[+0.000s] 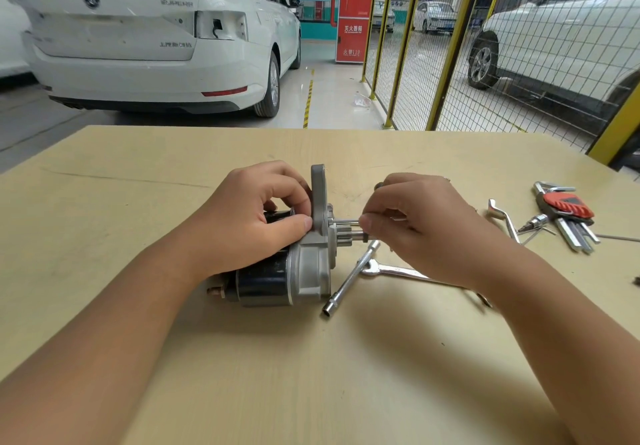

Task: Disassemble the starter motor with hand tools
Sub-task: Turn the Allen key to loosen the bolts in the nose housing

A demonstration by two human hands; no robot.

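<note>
Two hands work on one starter motor, which lies on its side near the middle of the bench, its mounting flange standing upright and its pinion pointing to the person's right. The left hand curls over the black body behind the flange, thumb against the housing; this grip probably steadies the motor against turning while a fastener is worked. The right hand pinches a thin steel shaft that runs level into the front housing just above the pinion. Whether this is a long through-bolt being drawn out or a slim driver cannot be told, since the fingers hide its far end. Holding it in line with the motor's axis suits either withdrawal or turning.

Loose tools, counted: one socket driver lying slantwise just beside the nose of the motor; one flat wrench crossing under it and passing beneath the right wrist; one offset wrench farther right; one small bit or adapter; one folding hex-key set with a red holder, well apart near the right edge. All lie on the right-hand side, likely for ready reach. One terminal stud shows at the motor's rear.

Beyond the bench: two white cars and one yellow mesh fence.
</note>
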